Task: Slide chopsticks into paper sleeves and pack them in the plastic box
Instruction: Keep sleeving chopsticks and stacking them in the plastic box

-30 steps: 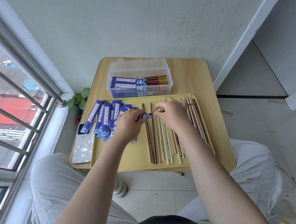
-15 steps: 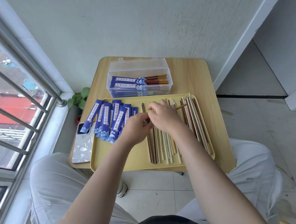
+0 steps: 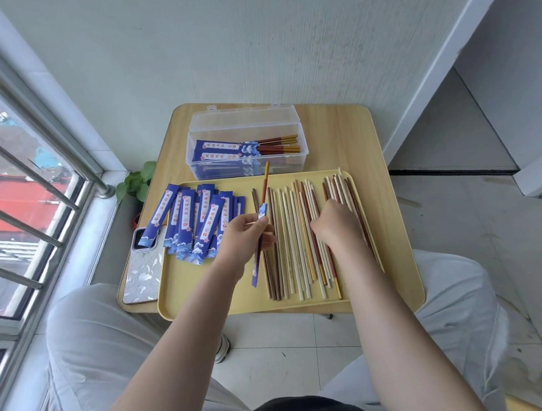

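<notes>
- A person sits at a small wooden desk (image 3: 338,130) set against a pale wall, seen from above; both bare forearms reach forward over a yellow tray (image 3: 201,287).
- The left hand (image 3: 244,236) curls its fingers around a blue paper sleeve (image 3: 257,264), with a red-brown chopstick (image 3: 265,181) sticking out of its far end. This grip is tight on the sleeve, which tilts with its near end low over the tray and the chopstick's yellow tip pointing toward the box.
- The right hand (image 3: 336,221) rests knuckles-up on the loose chopsticks (image 3: 300,235); its fingertips are hidden, so I cannot tell whether this grip holds one.
- Those chopsticks, pale wood, dark brown and red, lie side by side across the right half of the tray, running near to far.
- A fanned pile of empty blue sleeves (image 3: 197,223) lies on the tray's left part.
- The clear plastic box (image 3: 244,123) stands open just beyond the tray, with sleeved pairs inside, their bare ends pointing right.
- A phone (image 3: 141,272) lies on the desk left of the tray, partly under one sleeve.
- A window with metal bars (image 3: 22,203) fills the left side.
</notes>
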`<state>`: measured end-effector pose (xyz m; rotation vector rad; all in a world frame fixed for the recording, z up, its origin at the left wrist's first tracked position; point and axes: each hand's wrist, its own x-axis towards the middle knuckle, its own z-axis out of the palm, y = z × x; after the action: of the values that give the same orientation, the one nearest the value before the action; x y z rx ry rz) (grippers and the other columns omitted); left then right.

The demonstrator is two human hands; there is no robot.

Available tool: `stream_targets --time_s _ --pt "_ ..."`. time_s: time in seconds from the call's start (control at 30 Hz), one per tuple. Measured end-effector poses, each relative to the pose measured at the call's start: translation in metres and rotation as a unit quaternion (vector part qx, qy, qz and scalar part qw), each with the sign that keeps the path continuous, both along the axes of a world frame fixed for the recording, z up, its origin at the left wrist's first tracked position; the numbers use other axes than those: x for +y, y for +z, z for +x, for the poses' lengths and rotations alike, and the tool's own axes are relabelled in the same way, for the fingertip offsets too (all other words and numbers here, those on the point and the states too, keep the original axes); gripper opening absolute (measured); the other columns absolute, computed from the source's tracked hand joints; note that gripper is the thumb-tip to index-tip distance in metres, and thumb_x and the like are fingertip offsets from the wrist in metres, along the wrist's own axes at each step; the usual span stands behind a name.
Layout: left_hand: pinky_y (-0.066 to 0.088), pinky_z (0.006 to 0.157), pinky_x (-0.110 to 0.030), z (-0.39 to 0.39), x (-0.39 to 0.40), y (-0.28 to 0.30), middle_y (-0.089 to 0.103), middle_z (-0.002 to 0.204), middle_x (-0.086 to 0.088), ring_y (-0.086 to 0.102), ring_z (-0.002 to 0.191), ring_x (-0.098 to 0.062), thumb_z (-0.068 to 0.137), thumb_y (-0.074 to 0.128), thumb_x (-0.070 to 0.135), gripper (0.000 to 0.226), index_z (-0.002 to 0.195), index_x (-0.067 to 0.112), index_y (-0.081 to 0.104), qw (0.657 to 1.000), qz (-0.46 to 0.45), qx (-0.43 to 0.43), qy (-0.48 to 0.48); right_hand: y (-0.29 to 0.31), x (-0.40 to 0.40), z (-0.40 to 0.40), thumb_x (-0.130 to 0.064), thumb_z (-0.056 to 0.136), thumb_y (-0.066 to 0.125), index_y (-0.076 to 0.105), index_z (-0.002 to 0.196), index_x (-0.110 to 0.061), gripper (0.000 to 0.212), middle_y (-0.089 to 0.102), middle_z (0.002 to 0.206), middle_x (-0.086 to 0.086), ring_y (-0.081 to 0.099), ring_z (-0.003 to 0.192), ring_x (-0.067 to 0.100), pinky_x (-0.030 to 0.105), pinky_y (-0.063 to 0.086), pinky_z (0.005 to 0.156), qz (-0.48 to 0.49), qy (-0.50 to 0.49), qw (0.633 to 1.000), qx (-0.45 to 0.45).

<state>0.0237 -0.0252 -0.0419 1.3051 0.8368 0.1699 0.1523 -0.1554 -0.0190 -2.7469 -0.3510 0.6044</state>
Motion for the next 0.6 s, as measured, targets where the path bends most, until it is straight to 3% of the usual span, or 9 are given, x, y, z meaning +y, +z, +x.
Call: stream_targets --time_s 0.07,0.17,0.23,0.3,0.37,0.47,0.53,0.6 --pt "0.062 0.08 -0.037 0.002 -0.004 -0.003 0.075 0.099 -0.014 0.075 0.084 -0.024 0.1 0.06 0.018 0.023 0.114 0.001 0.061 1.0 -0.019 0.009 0.009 -0.007 -0.004 -0.006 -0.02 0.098 0.059 0.048 0.136 -0.005 0.042 0.064 0.116 0.01 0.057 0.082 0.024 0.027 0.037 0.051 -0.013 0.001 1.0 0.008" --pt "0.062 0.081 -0.036 0.004 -0.01 -0.012 0.076 0.097 -0.012 0.075 0.087 -0.025 0.099 0.062 0.019 0.024 0.114 0.001 0.062 0.999 -0.025 0.026 0.02 -0.017 -0.003 -0.012 -0.02 0.097 0.062 0.04 0.145 -0.007 0.053 0.063 0.123 0.01 0.066 0.097 0.027 0.031 0.045 0.06 -0.006 0.005 1.0 -0.004" --pt "0.061 0.084 -0.037 0.005 -0.014 -0.017 0.076 0.096 -0.012 0.075 0.09 -0.025 0.098 0.064 0.021 0.024 0.114 0.003 0.062 0.999 -0.029 0.033 0.027 -0.024 -0.001 -0.014 -0.013 0.097 0.061 0.047 0.139 -0.006 0.045 0.064 0.12 0.011 0.066 0.099 0.027 0.031 0.049 0.065 0.008 0.009 1.0 -0.001" --pt "0.061 0.086 -0.038 0.006 -0.014 -0.02 0.076 0.096 -0.011 0.074 0.092 -0.025 0.097 0.064 0.022 0.024 0.113 0.004 0.062 0.999 -0.027 0.038 0.028 -0.029 0.0 -0.014 -0.011 0.096 0.062 0.057 0.121 -0.006 0.026 0.065 0.109 0.01 0.066 0.093 0.026 0.031 0.052 0.068 0.027 0.008 1.0 0.004" --pt "0.061 0.087 -0.039 0.008 -0.015 -0.021 0.076 0.096 -0.011 0.074 0.093 -0.026 0.097 0.064 0.022 0.023 0.112 0.006 0.062 0.999 -0.015 0.042 0.026 -0.033 0.001 -0.013 -0.013 0.096 0.062 0.062 0.102 -0.006 0.009 0.064 0.091 0.007 0.064 0.078 0.023 0.029 0.049 0.059 0.04 0.007 0.999 0.009" --pt "0.061 0.086 -0.039 0.008 -0.017 -0.022 0.076 0.094 -0.011 0.074 0.093 -0.026 0.097 0.063 0.023 0.02 0.11 0.007 0.061 0.998 0.002 0.049 0.027 -0.034 -0.003 -0.012 -0.021 0.096 0.061 0.052 0.072 -0.011 0.027 0.049 0.062 0.001 0.047 0.05 0.017 0.023 0.035 0.048 0.077 0.008 0.997 0.024" --pt "0.061 0.086 -0.038 0.009 -0.018 -0.024 0.075 0.094 -0.011 0.074 0.093 -0.026 0.097 0.063 0.023 0.019 0.109 0.008 0.06 0.998 0.008 0.052 0.03 -0.027 -0.006 -0.014 -0.023 0.095 0.061 0.049 0.07 -0.014 0.03 0.044 0.059 0.0 0.041 0.047 0.015 0.023 0.032 0.047 0.116 0.01 0.993 0.026" --pt "0.061 0.084 -0.036 0.009 -0.017 -0.024 0.075 0.095 -0.012 0.074 0.091 -0.025 0.098 0.063 0.023 0.02 0.11 0.007 0.06 0.998 0.008 0.053 0.029 -0.02 -0.008 -0.013 -0.022 0.097 0.059 0.055 0.087 -0.015 0.013 0.053 0.069 -0.002 0.045 0.052 0.012 0.024 0.034 0.047 0.172 0.013 0.985 0.026"
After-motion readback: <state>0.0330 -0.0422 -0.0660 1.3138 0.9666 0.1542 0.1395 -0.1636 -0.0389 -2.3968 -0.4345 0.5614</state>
